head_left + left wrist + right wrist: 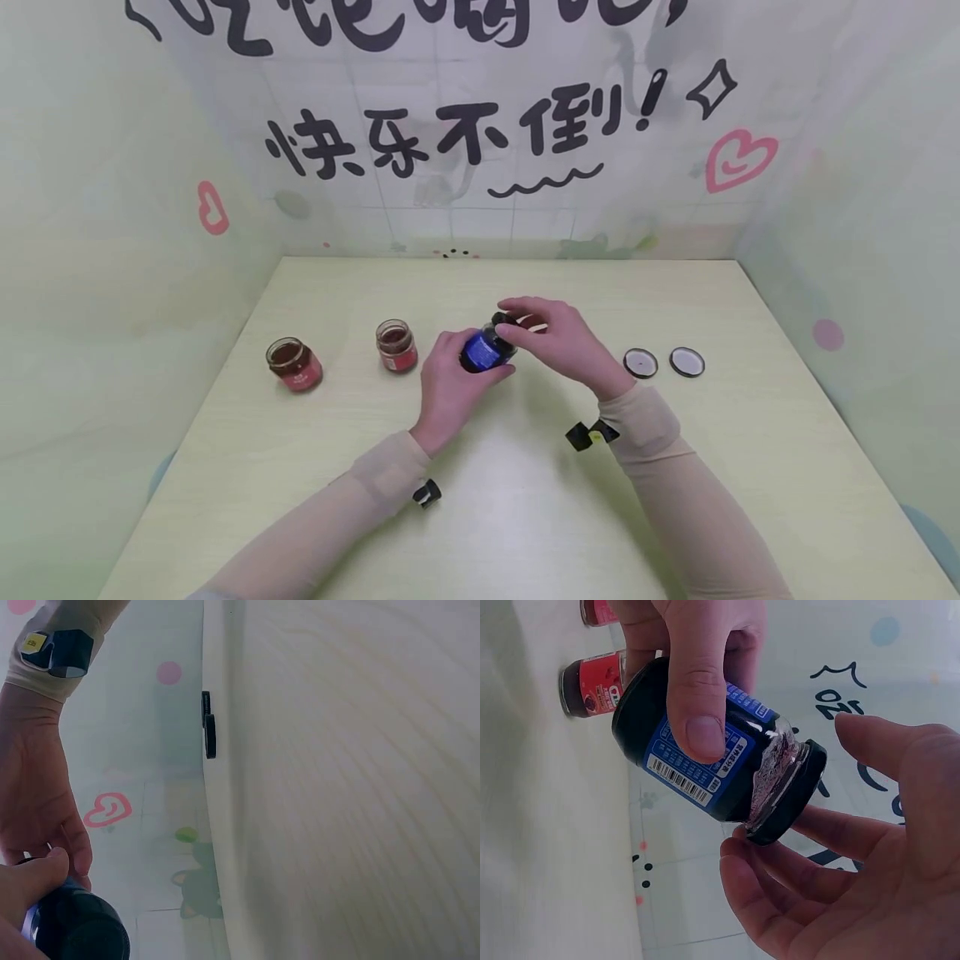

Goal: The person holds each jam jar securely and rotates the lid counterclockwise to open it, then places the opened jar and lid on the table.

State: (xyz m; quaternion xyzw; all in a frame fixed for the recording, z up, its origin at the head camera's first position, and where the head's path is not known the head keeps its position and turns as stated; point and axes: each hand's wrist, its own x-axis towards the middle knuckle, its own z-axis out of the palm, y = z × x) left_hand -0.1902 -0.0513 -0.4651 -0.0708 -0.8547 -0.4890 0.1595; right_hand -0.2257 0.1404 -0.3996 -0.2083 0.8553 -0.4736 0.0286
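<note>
My left hand [453, 379] holds a dark glass jar [697, 742] with a blue label, tilted over the middle of the table. In the right wrist view, its thumb presses across the label. A black lid [791, 795] sits on the jar's mouth, with clear wrap showing just below it. Around the lid hovers my right hand [558, 337], fingers loosely bent. Its fingertips are right at the lid's lower edge, while the thumb stands apart from it. The left wrist view catches the jar's dark base [82, 930] at the lower corner.
Two lidless jars with red labels stand on the table [510, 517]: one at the far left [303, 371], one nearer [401, 354] to my left hand. Two lids lie to the right, white insides up: one [641, 363] beside the other [687, 362]. Printed walls enclose the back and sides.
</note>
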